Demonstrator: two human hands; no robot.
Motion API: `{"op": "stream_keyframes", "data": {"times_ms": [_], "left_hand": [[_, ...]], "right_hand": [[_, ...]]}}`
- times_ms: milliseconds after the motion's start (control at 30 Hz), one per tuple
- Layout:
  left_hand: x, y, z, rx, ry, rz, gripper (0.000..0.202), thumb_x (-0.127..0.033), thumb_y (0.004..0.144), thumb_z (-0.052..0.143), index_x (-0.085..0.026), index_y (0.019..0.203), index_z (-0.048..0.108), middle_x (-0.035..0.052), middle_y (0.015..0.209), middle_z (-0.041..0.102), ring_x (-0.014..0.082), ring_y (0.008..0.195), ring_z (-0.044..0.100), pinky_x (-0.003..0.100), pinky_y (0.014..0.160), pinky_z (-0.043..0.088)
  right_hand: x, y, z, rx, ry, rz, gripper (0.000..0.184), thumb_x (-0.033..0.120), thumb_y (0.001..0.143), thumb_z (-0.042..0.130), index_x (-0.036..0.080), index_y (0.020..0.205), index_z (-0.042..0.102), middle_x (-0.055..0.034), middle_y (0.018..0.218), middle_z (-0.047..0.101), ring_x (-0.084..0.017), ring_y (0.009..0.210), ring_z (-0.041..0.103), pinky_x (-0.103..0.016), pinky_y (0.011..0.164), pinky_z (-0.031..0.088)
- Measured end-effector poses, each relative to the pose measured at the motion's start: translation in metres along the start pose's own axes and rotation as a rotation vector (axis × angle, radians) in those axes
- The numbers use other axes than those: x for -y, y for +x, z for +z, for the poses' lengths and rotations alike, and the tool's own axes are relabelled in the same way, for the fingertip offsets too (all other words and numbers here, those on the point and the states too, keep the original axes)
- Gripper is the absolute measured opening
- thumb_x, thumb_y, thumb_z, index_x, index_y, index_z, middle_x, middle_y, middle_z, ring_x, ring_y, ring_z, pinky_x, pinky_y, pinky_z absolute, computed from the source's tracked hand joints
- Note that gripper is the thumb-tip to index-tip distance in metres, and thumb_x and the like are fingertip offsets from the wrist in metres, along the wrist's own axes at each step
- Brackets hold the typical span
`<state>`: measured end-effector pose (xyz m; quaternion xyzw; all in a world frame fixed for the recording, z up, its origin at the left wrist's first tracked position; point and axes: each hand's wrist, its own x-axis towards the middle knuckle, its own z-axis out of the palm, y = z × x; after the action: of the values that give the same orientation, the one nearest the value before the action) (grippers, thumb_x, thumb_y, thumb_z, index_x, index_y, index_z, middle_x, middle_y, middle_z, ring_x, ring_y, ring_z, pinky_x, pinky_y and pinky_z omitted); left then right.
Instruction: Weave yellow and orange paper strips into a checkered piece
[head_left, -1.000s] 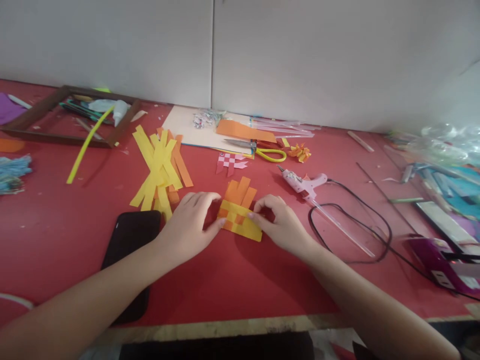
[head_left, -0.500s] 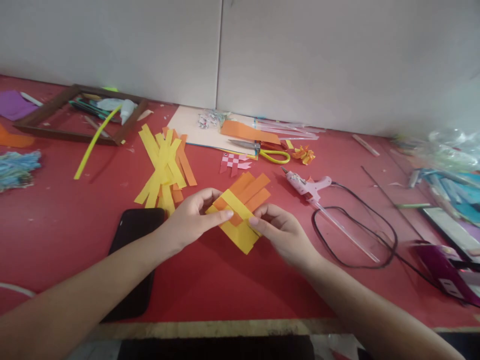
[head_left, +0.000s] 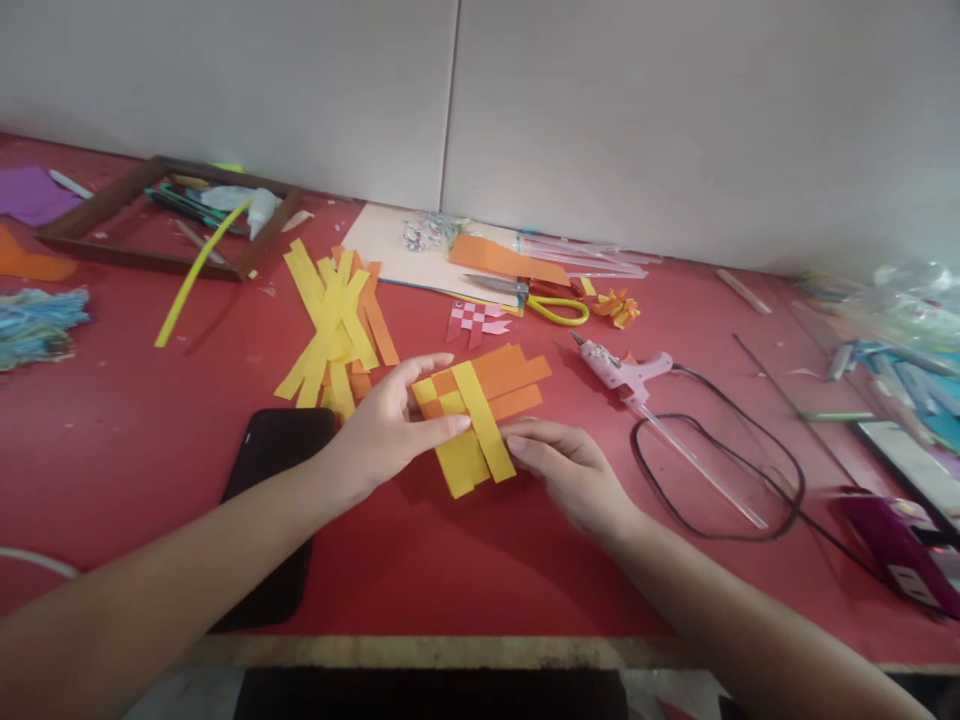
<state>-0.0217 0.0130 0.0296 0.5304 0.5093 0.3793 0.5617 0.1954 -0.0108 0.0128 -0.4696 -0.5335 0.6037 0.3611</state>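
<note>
A weave of yellow and orange paper strips (head_left: 480,405) lies on the red table (head_left: 465,560) in front of me. My left hand (head_left: 386,430) pinches its left edge, thumb above and fingers across the yellow strips. My right hand (head_left: 574,470) rests just to the right of the weave, its fingertips touching the lower end of a yellow strip, fingers stretched out. A loose pile of yellow and orange strips (head_left: 334,325) lies to the upper left of my left hand.
A black phone (head_left: 274,500) lies under my left forearm. A pink glue gun (head_left: 626,372) with a black cord (head_left: 720,470) sits to the right. Yellow-handled scissors (head_left: 536,298), a small pink woven piece (head_left: 474,320), a wooden frame (head_left: 161,215) and blue yarn (head_left: 37,325) lie around.
The weave was lifted off the table, turned clockwise and shifted slightly up. My right hand went from pinching its right edge to lying flat beside its lower end.
</note>
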Motion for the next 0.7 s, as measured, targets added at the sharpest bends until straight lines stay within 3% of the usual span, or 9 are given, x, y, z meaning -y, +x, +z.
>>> {"op": "stream_keyframes", "data": {"times_ms": [100,267,467,700], "left_hand": [[-0.002,-0.001,0.0,-0.009,0.017,0.02,0.063,-0.027,0.076,0.075,-0.021,0.133,0.05,0.0117,0.134,0.057,0.0274,0.109,0.065,0.044,0.09,0.057],[-0.002,-0.003,0.0,0.119,0.081,0.021,0.071,-0.031,0.077,0.075,-0.023,0.139,0.042,0.0083,0.111,0.069,0.0267,0.095,0.07,0.039,0.073,0.061],[-0.001,-0.006,0.0,0.139,0.204,0.047,0.073,-0.036,0.077,0.074,-0.025,0.141,0.041,0.0086,0.108,0.069,0.0257,0.085,0.071,0.037,0.064,0.06],[0.002,-0.005,0.001,0.209,-0.036,-0.046,0.068,-0.03,0.081,0.071,-0.025,0.14,0.038,0.0082,0.102,0.073,0.0276,0.091,0.073,0.041,0.075,0.062]], "right_hand": [[-0.001,0.001,0.002,-0.057,0.049,0.022,0.025,0.047,0.082,0.069,0.022,0.084,0.07,-0.0018,0.082,0.07,-0.016,0.077,0.064,-0.035,0.077,0.054],[0.004,0.005,0.007,-0.159,0.28,-0.004,0.036,0.041,0.077,0.076,0.025,0.102,0.055,-0.0025,0.099,0.069,-0.019,0.085,0.068,-0.036,0.072,0.059],[0.005,0.006,0.009,-0.178,0.261,-0.028,0.043,0.032,0.074,0.079,0.024,0.105,0.051,0.0006,0.092,0.067,-0.014,0.079,0.066,-0.03,0.07,0.06],[0.006,0.008,0.012,-0.248,0.27,-0.028,0.051,0.033,0.07,0.081,0.025,0.108,0.048,0.0016,0.089,0.067,-0.014,0.076,0.066,-0.031,0.068,0.061]]}}
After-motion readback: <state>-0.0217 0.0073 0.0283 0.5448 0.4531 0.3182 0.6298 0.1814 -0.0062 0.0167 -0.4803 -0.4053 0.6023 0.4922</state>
